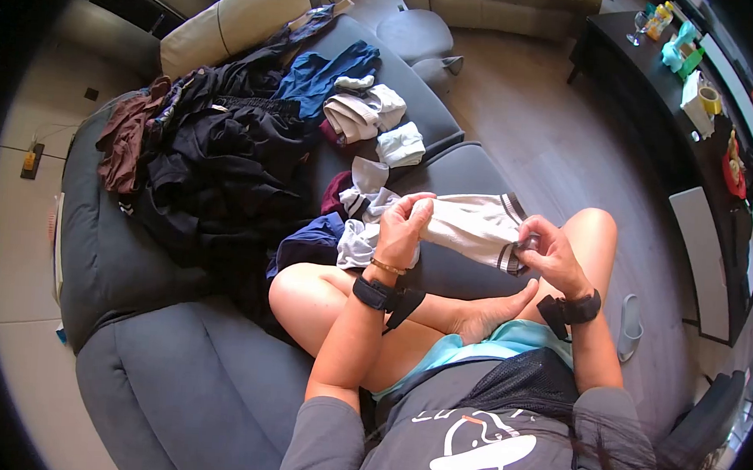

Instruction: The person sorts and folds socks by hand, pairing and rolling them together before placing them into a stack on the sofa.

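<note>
A white sock [472, 226] with dark stripes round its cuff is stretched out between my two hands, above my crossed legs. My left hand [401, 232] pinches the toe end. At the striped cuff, the fingers of my right hand [556, 256] are closed on the edge. Just beyond my left hand lie loose grey and white socks [370, 179], partly hidden by it, with a maroon piece [336, 194] and a navy cloth [307, 244] beside them. Further up the sofa are a bundle of light socks [367, 114] and a folded white bundle [401, 145].
Black garments [235, 149] are heaped on the grey sofa [187, 378], with a brown garment [133, 134] and a blue one [326, 72]. To the right, a dark TV stand [636, 78] carries tape and small items. A slipper [630, 328] lies on the floor.
</note>
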Action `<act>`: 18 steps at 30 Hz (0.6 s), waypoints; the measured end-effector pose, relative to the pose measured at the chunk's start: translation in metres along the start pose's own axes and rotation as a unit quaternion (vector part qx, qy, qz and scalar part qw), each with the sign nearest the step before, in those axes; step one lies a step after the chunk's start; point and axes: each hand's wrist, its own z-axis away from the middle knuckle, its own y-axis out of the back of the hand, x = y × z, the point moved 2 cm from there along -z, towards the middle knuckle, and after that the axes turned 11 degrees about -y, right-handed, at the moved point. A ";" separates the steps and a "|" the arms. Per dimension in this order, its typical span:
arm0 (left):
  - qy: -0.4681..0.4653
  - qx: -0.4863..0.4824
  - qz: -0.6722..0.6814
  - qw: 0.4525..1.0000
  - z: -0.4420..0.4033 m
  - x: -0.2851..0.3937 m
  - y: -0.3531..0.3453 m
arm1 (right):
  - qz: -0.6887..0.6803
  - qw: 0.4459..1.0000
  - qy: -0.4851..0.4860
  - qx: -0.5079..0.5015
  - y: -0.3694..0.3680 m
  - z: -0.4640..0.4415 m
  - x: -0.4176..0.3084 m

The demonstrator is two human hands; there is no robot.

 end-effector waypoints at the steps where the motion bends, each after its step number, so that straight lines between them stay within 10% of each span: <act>1: 0.000 0.000 -0.001 1.000 -0.001 -0.001 0.001 | 0.003 0.999 0.039 0.008 0.004 0.000 0.004; 7: -0.116 0.000 -0.260 0.958 0.001 0.009 -0.002 | -0.033 0.981 0.163 0.100 0.015 -0.002 0.010; 12: -0.085 0.068 -0.093 0.990 -0.005 0.002 0.008 | -0.157 0.961 0.099 0.207 0.038 -0.001 0.013; 18: -0.044 -0.010 0.058 0.997 0.002 0.005 -0.012 | -0.006 0.995 -0.030 0.093 0.011 -0.007 0.020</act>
